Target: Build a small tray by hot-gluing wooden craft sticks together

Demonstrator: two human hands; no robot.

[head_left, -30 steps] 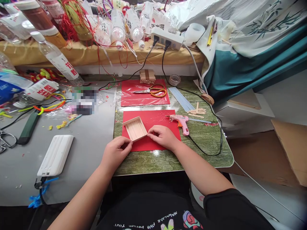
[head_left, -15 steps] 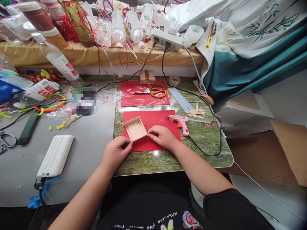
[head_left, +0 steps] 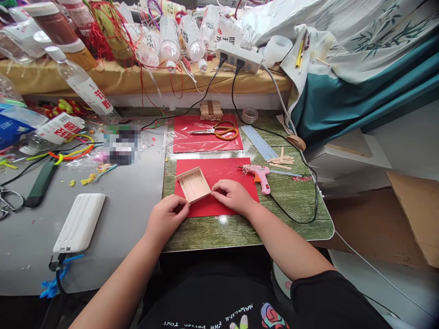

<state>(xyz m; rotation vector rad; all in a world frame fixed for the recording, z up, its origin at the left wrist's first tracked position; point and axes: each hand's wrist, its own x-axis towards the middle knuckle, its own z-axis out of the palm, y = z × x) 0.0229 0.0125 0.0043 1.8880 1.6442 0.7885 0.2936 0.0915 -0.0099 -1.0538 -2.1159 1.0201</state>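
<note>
A small shallow box of wooden craft sticks lies at a slant on a red sheet. My left hand pinches its near left corner, thumb and fingers closed on the edge. At the near right corner, my right hand pinches the other end of the same side. A pink hot glue gun rests to the right of my right hand, at the sheet's edge, with thin strings of glue around its nozzle.
Behind are scissors on a wrapped red pack, a bundle of craft sticks, a tape roll, glue sticks and loose craft sticks. A black cord loops right. A white power bank lies left.
</note>
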